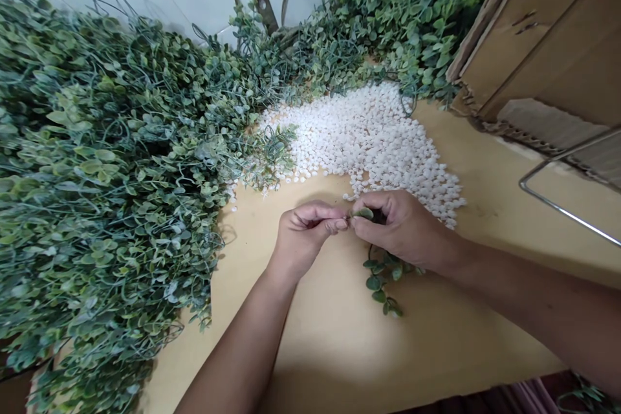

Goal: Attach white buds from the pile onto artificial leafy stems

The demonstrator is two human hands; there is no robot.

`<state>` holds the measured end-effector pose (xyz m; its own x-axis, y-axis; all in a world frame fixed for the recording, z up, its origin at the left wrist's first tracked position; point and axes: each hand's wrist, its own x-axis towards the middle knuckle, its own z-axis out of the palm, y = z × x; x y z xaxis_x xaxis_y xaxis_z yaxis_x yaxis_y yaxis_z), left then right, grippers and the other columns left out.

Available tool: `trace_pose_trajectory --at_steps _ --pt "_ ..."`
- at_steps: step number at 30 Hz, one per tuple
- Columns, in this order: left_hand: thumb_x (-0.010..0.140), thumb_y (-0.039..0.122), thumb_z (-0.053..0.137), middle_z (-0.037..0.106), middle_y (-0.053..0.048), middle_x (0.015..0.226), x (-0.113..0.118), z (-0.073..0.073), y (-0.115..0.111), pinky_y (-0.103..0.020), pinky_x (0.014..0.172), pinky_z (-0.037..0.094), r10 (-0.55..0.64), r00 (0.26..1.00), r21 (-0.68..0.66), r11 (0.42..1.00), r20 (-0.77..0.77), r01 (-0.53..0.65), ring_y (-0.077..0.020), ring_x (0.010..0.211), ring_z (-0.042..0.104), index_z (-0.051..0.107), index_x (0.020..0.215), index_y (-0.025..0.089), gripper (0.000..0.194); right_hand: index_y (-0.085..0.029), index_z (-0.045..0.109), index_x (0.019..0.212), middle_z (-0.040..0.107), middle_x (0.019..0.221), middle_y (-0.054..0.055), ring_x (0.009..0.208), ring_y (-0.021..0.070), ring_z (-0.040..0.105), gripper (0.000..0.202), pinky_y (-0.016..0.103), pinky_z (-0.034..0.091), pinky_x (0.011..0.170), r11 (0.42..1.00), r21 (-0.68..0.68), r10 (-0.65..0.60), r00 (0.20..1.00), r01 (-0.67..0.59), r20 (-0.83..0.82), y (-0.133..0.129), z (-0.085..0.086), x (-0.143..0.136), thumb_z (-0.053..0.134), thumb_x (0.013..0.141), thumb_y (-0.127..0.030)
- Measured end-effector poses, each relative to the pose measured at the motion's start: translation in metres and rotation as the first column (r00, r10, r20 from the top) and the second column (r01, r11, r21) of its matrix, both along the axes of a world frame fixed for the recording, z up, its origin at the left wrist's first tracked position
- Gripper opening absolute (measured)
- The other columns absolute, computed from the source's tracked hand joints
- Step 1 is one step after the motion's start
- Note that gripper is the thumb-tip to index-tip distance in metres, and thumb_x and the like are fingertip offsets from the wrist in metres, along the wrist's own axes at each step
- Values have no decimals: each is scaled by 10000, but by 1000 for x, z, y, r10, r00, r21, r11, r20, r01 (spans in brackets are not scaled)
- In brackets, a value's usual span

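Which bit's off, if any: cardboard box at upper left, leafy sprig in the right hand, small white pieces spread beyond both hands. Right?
Not quite: the head view shows the cardboard box at upper right, not upper left. Rest stands: leafy sprig in the right hand, small white pieces spread beyond it and the left hand.

Head-worn view looks forward, down at hands (350,220).

cardboard box (548,45) cut off, sprig (382,279) partly hidden
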<state>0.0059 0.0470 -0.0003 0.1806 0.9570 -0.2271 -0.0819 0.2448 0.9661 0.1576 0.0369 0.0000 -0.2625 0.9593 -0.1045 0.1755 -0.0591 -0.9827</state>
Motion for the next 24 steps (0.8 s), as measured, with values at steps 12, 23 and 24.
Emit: trace_pose_trajectory --at_steps 12,23,24 --pt "557 315 798 677 -5 586 -5 1 4 -206 558 482 -54 998 6 999 26 54 -79 533 562 744 696 174 205 -161 527 583 427 553 -32 543 87 380 185 214 308 493 999 50 -2 1000 2 -4 3 -6 2 512 734 -267" --pt "528 315 812 672 -6 554 -5 3 4 -205 536 475 -35 999 -18 999 -26 34 -79 507 550 730 634 165 201 -154 554 588 389 506 -55 471 61 310 157 206 232 428 993 117 -13 1000 15 -13 4 -4 1 497 722 -212" --pt "528 316 812 669 -6 549 -4 3 4 -207 533 473 -26 999 -17 1000 -29 25 -80 503 547 727 628 163 202 -154 558 593 393 507 -55 472 62 313 156 206 236 430 992 123 -13 1000 15 -13 4 -5 0 496 724 -210"
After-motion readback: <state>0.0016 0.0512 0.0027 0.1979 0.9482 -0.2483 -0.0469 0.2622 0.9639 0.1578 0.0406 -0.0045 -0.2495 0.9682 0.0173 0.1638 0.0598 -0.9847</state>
